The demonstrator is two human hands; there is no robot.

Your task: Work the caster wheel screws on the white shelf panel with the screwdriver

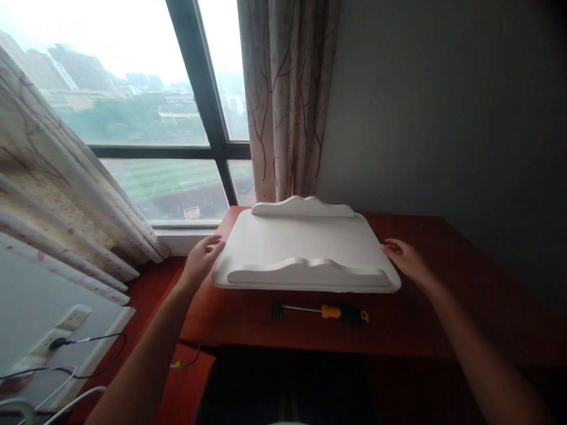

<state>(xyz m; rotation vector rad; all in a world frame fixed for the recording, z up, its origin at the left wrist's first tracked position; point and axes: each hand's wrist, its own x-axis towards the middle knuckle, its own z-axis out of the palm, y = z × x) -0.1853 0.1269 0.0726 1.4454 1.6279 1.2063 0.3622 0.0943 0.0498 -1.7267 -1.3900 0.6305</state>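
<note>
A white board (303, 236) with rounded corners lies level on the reddish wooden desk (425, 330). Wavy-topped white rails stand along its far and near long edges. My left hand (202, 258) is at the board's left edge, fingers apart and loosely bent, thumb side toward it. At the opposite edge is my right hand (402, 257), its fingertips touching or almost touching the board, also loosely bent. Neither hand is wrapped around it. In front of the board lies a screwdriver (339, 313) with a yellow and black handle, its tip beside several dark screws (277, 310).
A window (168, 195) and patterned curtains (292, 94) are behind and left of the desk. A grey wall (425, 118) rises at the back right. At lower left, cables run near a wall socket (73, 319) and a black plug (58, 343).
</note>
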